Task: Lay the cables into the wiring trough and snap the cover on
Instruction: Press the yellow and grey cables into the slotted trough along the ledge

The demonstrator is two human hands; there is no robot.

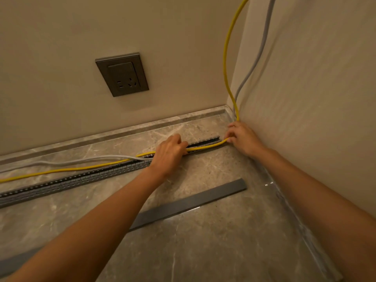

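A slotted grey wiring trough [81, 178] lies on the marble floor, running from the left edge toward the corner. A yellow cable [226, 58] drops down the corner and runs along the trough's right part, then lies beside it farther left. A grey cable [262, 43] follows the corner too and lies on the floor at the left. My left hand [168, 154] presses on the yellow cable over the trough's middle. My right hand [243, 138] pinches the yellow cable at the trough's right end. The flat grey cover [189, 204] lies loose on the floor nearer me.
A dark wall socket [122, 75] sits on the far wall above the floor. A marble skirting strip [142, 124] runs along that wall. The right wall [315, 98] stands close beside my right arm.
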